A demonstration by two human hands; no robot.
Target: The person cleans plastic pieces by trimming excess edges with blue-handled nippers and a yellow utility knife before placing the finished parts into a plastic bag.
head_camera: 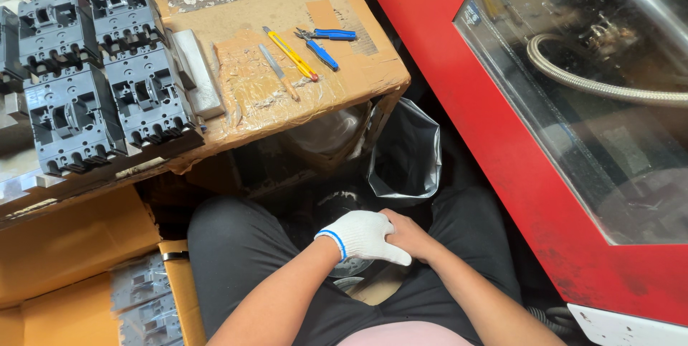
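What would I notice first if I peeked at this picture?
Probably the big red machine with its window, filling the right side. Next, the grey plastic casings stacked in rows at top left, with blue pliers and a yellow knife on the cardboard-covered bench. At the bottom, the gloved left hand rests over the bare right hand in the lap.

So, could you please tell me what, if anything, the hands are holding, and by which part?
No tool is held. The gloved left hand clasps the bare right hand over its fingers, in the lap; the cutters and pliers lie untouched on the bench.
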